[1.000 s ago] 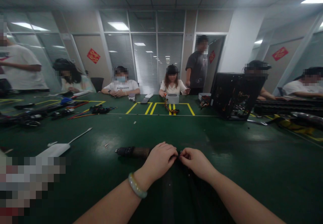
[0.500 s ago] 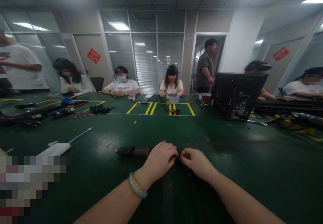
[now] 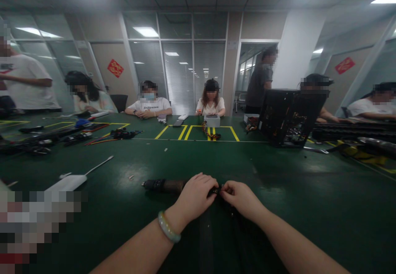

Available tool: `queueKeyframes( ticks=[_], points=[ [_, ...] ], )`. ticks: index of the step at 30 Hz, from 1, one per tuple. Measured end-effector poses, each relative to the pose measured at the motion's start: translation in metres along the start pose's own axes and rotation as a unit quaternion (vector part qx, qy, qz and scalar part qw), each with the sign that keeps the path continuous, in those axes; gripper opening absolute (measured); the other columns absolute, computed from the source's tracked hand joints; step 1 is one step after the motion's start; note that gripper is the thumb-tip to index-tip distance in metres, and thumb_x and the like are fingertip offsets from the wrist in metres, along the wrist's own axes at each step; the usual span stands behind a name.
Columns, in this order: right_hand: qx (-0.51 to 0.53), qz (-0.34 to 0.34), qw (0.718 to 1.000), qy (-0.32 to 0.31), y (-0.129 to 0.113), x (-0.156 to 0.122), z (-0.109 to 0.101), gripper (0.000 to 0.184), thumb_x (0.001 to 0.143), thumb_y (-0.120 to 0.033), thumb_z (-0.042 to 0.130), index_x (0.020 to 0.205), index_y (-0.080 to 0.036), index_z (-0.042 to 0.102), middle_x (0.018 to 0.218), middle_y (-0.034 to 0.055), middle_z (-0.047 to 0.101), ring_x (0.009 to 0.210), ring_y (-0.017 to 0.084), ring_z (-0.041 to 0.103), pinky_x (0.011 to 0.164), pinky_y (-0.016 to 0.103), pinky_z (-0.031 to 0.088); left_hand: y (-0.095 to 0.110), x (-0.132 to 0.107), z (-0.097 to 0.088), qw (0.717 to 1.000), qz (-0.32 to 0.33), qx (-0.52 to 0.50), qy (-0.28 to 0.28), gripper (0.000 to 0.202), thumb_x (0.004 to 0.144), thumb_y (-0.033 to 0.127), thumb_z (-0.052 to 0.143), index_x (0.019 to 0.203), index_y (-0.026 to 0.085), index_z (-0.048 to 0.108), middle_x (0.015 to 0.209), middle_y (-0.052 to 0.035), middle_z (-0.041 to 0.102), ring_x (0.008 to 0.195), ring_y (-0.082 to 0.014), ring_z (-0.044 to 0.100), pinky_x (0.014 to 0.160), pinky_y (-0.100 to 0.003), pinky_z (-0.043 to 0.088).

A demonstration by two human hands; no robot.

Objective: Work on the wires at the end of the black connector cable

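Note:
My left hand (image 3: 195,197), with a pale green bangle on its wrist, is closed over the right end of a dark cylindrical tool (image 3: 163,185) lying on the green table (image 3: 309,208). My right hand (image 3: 241,199) faces it, fingertips pinched on a small dark part (image 3: 217,190) between the two hands. What that part is I cannot make out. A flat black object (image 3: 216,241) lies under my wrists, reaching to the near edge.
A white device with a thin stalk (image 3: 74,179) lies at the left. An open black computer case (image 3: 289,117) stands at the right. Cables and tools (image 3: 93,136) lie at the far left. Several people sit along the far side; one person stands by the doorway.
My hands have barely shifted. The standing person at the back has turned and walked right toward the doorway.

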State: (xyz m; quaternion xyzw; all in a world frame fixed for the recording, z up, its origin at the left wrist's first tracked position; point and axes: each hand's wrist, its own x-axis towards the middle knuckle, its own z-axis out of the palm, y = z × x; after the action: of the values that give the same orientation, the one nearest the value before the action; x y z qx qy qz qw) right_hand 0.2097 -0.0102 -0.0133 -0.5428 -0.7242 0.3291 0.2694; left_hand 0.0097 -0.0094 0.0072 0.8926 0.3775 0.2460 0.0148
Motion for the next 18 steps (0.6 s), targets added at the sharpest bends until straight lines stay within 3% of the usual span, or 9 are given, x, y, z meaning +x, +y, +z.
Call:
queueKeyframes(
  ticks=[4, 12, 18],
  points=[
    [0.007, 0.003, 1.000, -0.004, 0.0002, -0.0001, -0.0004, 0.017, 0.085, -0.031, 0.057, 0.085, -0.018, 0.067, 0.077, 0.0012, 0.069, 0.065, 0.014, 0.061, 0.055, 0.021, 0.040, 0.0003, 0.0003, -0.0011, 1.000, -0.019, 0.005, 0.008, 0.012, 0.081, 0.019, 0.064, 0.092, 0.022, 0.059, 0.103, -0.0008, 0.065, 0.100, -0.0197, 0.059, 0.103, -0.042, 0.037],
    [0.012, -0.004, 1.000, -0.002, -0.0007, 0.0004, 0.0007, 0.015, 0.085, -0.029, 0.056, 0.085, -0.017, 0.066, 0.076, 0.0013, 0.068, 0.064, 0.014, 0.059, 0.056, 0.021, 0.039, -0.0019, 0.0005, 0.0026, 1.000, 0.010, 0.003, 0.007, 0.012, 0.082, 0.016, 0.061, 0.093, 0.023, 0.062, 0.106, -0.0001, 0.065, 0.104, -0.0192, 0.058, 0.106, -0.043, 0.035],
    [0.003, 0.000, 1.000, -0.003, -0.0006, 0.0002, -0.0003, 0.016, 0.085, -0.030, 0.057, 0.085, -0.018, 0.067, 0.077, 0.0014, 0.069, 0.066, 0.015, 0.061, 0.056, 0.022, 0.039, -0.0024, -0.0003, 0.0049, 0.999, -0.017, 0.020, 0.021, 0.013, 0.081, 0.022, 0.064, 0.092, 0.021, 0.059, 0.104, -0.0026, 0.065, 0.106, -0.0216, 0.058, 0.106, -0.044, 0.036]
  ],
)
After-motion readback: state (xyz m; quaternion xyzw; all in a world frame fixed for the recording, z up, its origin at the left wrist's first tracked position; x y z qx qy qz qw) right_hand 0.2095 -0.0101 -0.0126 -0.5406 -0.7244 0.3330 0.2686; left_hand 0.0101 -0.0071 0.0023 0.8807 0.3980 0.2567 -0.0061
